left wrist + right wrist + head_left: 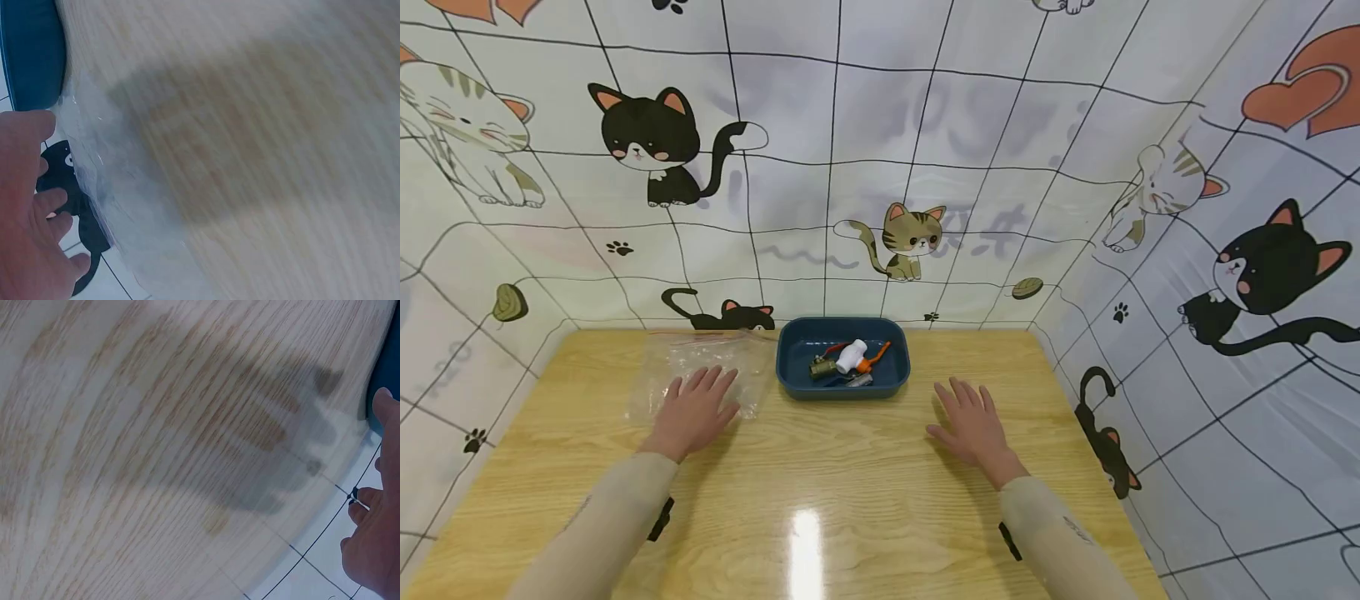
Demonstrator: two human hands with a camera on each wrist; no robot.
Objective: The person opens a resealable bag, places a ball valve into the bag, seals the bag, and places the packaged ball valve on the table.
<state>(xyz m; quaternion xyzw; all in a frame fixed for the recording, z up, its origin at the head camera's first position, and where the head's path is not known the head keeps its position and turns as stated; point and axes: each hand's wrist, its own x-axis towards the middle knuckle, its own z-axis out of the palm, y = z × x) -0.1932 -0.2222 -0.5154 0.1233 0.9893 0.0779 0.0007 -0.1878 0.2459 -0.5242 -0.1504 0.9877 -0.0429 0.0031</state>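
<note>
My left hand [692, 414] is held with fingers spread over a clear plastic bag [658, 379] at the left of the table; in the left wrist view the left hand [31, 206] shows at the edge, above the bag [119, 187]. On the right, my right hand [972, 427] has its fingers extended and holds nothing. A dark blue tray [842, 392] stands at the back between the hands. In it lie a white plastic fitting [852, 357], an orange-handled part [874, 358], a brass-coloured fitting [822, 367] and a small clear piece [859, 380].
The wooden table [850, 467] meets a white curtain [790, 192] printed with cats and grid lines at the back. A similar sheet [1247, 433] runs along the right side. Light glares off the table's front part.
</note>
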